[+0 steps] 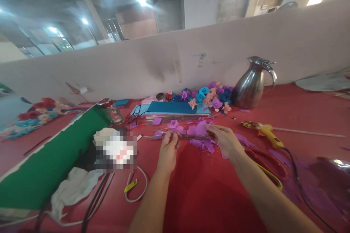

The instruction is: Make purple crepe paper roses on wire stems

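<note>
Petal (201,129) touches the right grip (208,129), extending out to its left.

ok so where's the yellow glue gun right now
In the head view, the yellow glue gun lies on the red table to the right of the right hand, in front of the metal jug.

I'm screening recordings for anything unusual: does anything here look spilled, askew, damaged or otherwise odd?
No spill or breakage stands out, but it is untidy: purple scraps lie scattered near the right hand, crumpled white paper sits at lower left, and the yellow glue gun rests directly on the red tabletop.
</note>
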`<state>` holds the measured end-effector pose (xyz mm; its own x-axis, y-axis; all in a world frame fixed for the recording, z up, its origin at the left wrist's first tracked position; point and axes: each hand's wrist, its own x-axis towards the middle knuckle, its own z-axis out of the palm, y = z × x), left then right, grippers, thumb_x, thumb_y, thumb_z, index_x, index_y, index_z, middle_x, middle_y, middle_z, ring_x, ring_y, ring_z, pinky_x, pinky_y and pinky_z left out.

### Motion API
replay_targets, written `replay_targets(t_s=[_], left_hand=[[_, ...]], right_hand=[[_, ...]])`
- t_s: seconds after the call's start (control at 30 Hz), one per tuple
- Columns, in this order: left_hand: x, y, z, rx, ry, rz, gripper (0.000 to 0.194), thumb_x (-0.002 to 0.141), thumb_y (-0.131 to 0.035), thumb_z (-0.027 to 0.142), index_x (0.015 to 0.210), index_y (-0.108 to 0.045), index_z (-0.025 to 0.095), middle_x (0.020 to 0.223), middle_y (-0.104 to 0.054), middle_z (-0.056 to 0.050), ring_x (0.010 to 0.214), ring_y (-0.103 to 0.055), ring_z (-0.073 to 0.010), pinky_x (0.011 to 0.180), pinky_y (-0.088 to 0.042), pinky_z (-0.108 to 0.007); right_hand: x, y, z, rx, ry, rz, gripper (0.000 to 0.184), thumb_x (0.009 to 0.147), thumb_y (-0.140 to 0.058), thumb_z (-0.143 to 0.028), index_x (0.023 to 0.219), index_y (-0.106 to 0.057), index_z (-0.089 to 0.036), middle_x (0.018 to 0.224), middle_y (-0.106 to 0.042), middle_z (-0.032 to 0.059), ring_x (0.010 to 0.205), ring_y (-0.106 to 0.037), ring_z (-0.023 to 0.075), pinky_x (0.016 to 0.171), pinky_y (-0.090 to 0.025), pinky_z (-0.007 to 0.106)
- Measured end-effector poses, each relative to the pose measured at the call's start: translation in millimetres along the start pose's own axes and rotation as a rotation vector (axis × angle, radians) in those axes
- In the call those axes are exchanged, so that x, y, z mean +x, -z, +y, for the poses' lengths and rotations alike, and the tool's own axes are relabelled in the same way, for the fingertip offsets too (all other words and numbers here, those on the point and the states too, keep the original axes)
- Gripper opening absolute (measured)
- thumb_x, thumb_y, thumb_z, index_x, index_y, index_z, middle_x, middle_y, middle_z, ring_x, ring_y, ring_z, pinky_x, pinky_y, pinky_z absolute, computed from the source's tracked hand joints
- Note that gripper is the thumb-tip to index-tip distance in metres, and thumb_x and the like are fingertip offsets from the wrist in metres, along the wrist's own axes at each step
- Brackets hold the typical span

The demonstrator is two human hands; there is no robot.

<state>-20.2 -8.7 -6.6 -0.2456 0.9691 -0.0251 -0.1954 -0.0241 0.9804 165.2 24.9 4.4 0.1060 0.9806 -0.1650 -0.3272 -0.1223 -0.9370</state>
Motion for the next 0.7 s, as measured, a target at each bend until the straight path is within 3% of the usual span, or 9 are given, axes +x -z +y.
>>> replay_targets(t_s=[0.1,0.17,0.4,0.7], left_hand=[[1.2,-2.4,1.8,-0.255,0.084,0.014,0.030,0.056,-0.082,0.035,0.075,-0.066,0.018,0.078,-0.066,0.001,0.066,-0.056,-0.0080,0.065,-0.044,-0.021],[2.1,-3.1,1.0,-0.276,0.118,0.048,0.029,0.051,-0.085,0.031,0.073,-0.070,0.018,0.078,-0.070,-0.001,0.073,-0.061,-0.0104,0.070,-0.045,-0.022],[2.7,-4.8,-6.4,-0.132,0.064,0.075,0.026,0.055,-0.083,0.031,0.076,-0.076,0.017,0.075,-0.073,-0.003,0.072,-0.065,-0.0130,0.071,-0.048,-0.024],[-1.5,-11.6,-7.0,-0.199,0.093,0.034,0.025,0.054,-0.084,0.030,0.072,-0.075,0.015,0.075,-0.074,-0.004,0.075,-0.068,-0.0152,0.084,-0.052,-0.032]], right_hand=[[-4.4,-7.1,2.9,0.140,-0.075,0.004,0.028,0.047,-0.083,-0.036,0.060,-0.069,-0.016,0.056,-0.065,0.0018,0.057,-0.059,0.0148,0.053,-0.044,0.025],[-7.0,-10.7,6.5,0.198,-0.127,-0.014,0.027,0.049,-0.083,-0.033,0.063,-0.070,-0.015,0.058,-0.067,0.0033,0.059,-0.061,0.0150,0.053,-0.045,0.024],[-16.1,-18.2,8.6,0.266,-0.208,-0.036,0.022,0.054,-0.081,-0.029,0.067,-0.071,-0.014,0.062,-0.069,0.0044,0.059,-0.063,0.0131,0.054,-0.047,0.022],[-21.2,-23.6,3.6,0.255,-0.165,0.004,0.025,0.053,-0.083,-0.031,0.066,-0.072,-0.013,0.063,-0.070,0.0047,0.060,-0.063,0.0129,0.056,-0.047,0.022]])
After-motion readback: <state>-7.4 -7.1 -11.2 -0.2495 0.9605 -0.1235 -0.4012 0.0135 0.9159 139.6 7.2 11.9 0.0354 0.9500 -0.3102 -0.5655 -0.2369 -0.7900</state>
